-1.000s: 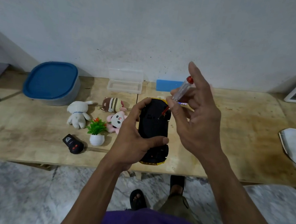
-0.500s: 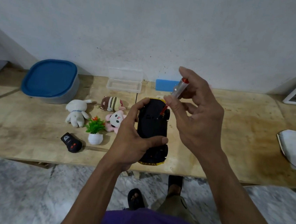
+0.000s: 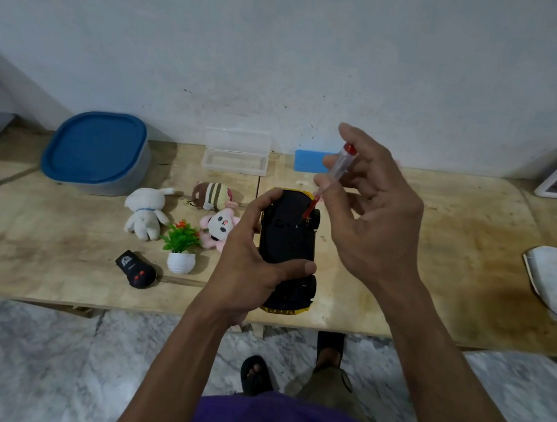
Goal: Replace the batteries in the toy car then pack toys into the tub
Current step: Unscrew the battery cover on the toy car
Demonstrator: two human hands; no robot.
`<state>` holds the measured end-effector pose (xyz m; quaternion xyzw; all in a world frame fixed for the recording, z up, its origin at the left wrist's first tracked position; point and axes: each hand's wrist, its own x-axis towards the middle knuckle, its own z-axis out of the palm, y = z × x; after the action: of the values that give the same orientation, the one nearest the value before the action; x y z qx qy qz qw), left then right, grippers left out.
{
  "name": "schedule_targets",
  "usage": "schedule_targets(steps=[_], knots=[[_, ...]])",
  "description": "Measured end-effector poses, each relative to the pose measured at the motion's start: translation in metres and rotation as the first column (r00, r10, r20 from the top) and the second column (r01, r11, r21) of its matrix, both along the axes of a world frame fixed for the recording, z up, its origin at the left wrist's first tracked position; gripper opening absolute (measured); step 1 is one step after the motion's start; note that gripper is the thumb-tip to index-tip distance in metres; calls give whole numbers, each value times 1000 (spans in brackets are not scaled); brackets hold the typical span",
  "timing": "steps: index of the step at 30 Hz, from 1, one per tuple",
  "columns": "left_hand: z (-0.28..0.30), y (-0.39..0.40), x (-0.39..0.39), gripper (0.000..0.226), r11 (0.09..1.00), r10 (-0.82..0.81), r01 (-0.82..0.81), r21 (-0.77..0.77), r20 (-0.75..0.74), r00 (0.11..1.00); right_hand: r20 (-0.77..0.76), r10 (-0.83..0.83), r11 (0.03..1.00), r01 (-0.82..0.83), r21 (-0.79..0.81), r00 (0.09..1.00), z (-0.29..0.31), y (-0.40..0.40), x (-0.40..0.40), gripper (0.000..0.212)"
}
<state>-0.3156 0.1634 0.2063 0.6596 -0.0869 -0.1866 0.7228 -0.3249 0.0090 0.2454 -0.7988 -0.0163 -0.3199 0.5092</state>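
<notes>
**Screwdriver tip on the upturned toy car**

The right hand [image 3: 369, 217] pinches a clear-handled screwdriver [image 3: 334, 173] between thumb and fingers, its red shaft slanting down to the black underside of the toy car [image 3: 287, 242]. The left hand [image 3: 251, 263] grips the car, thumb across the chassis, fingers curled over its far side. The car lies wheels-up near the front edge of the wooden table [image 3: 436, 262]. To its left lie three plush toys, a small potted plant [image 3: 180, 248] and a remote control [image 3: 135, 268]. The blue-lidded tub [image 3: 96, 152] stands at the back left against the pale wall. Bare wood stretches right of the car; marble floor shows below the edge.
</notes>
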Motion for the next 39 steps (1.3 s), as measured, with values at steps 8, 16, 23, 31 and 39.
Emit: schedule_targets(steps=[8, 16, 23, 31, 39], knots=[[-1, 3, 2, 92, 1000, 2, -2, -20, -1, 1000, -47, 54, 998, -53, 27, 997, 3, 1, 2, 50], [0, 9, 6, 103, 997, -46, 39, -72, -89, 995, -121, 113, 980, -90, 179, 986, 11, 1, 9, 50], [-5, 13, 9, 109, 993, -100, 91, -81, -119, 988, -559, 130, 931, -294, -215, 819, -5, -5, 10, 14], [-7, 13, 9, 108, 990, -112, 100, -97, -127, 985, -644, 85, 892, -346, -292, 760, -17, 4, 14, 14], [-14, 19, 13, 109, 996, -58, 49, -68, -134, 989, -641, 112, 877, -378, -296, 760, -12, 5, 11, 20]])
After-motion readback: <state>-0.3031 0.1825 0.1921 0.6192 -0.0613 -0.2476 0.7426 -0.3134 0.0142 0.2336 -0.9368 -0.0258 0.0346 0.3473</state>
